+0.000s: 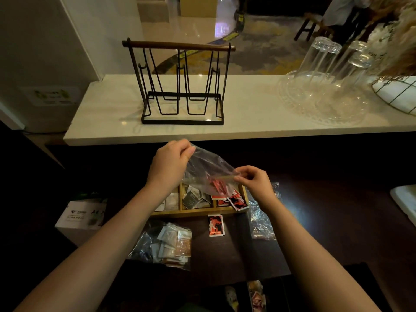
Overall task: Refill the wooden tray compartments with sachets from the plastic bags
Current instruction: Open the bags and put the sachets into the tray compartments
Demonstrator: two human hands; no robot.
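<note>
Currently, left hand (170, 164): fingers pinched on clear plastic bag (208, 171), lifted above wooden tray (193, 212).
Right hand (254, 182): fingers closed on the bag's lower edge.
Bag contents: red sachets (218, 185).
Tray: on dark tabletop (315, 210); right compartment holds red sachets.
Loose sachet (216, 225): just before tray.

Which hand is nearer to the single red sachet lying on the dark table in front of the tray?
Right. The right hand holds the bag above and slightly right of the red sachet; the left hand is higher and farther left.
</note>
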